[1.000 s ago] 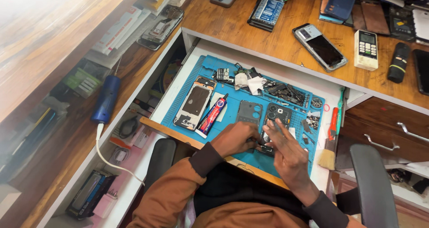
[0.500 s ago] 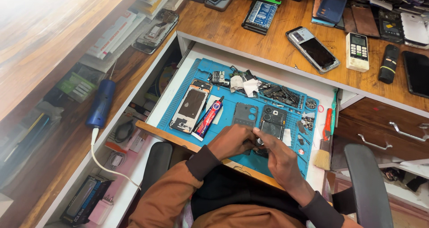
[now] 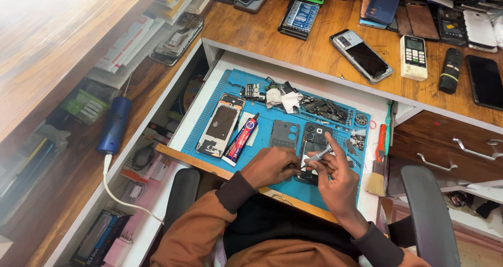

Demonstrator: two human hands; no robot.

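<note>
Two hands: both meet over an opened dark phone lying on the near right part of a blue work mat.
Right hand: fingers pinched around a thin silver tool, its tip pointing left onto the phone.
Left hand: fingers curled, fingertips at the phone's left edge; whether they grip it cannot be told.
Just left of phone: a grey back cover, then a red and black glue tube, then a phone frame at the mat's left end.
Far side of mat: a heap of small dark parts and white scraps.
Right of mat: a brush with pale bristles.
Far desk: a phone with a dark screen, a white remote, more handsets.
Left: a blue tool with a white cable.
</note>
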